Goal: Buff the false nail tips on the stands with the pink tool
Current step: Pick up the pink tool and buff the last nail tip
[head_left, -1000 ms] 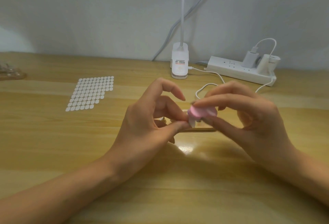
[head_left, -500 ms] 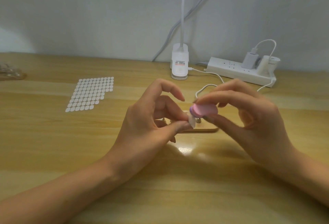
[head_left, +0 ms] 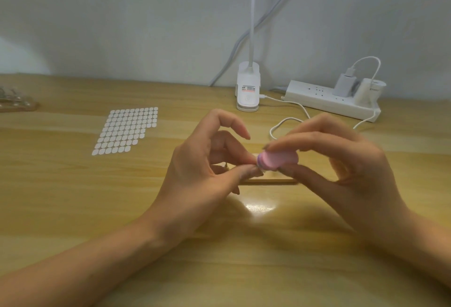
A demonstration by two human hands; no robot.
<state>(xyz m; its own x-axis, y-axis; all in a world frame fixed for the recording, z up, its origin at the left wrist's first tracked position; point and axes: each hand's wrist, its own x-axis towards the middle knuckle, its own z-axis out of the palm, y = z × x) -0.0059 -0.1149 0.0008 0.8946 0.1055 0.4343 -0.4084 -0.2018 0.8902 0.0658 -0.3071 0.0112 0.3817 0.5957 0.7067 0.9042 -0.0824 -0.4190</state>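
- Head view: the table (head_left: 73, 209) is the big thing, light wood. Both hands meet over the middle of it, and the sticker sheet (head_left: 127, 130) is well off to the left, out of play.
- Right hand (head_left: 353, 179) has the pink tool (head_left: 278, 160) pinched with thumb below and fingers on top, so that grip is full. It's a bit blurred, fwiw.
- Left hand (head_left: 195, 179) has thumb and a finger closed narrow on something tiny and pale. Pretty sure that's the nail tip (head_left: 260, 171), mostly hidden by the fingertips.
- Stand (head_left: 268, 181) is the low wooden strip lying on the table just under the two grips.
- Key bit: the tool's long axis runs left-right and its left end sits right on the tip. So the tip lies left of the right grip, at the tool's free end. I'd guess the next stroke is short and along that axis, with the left pinch keeping steady.
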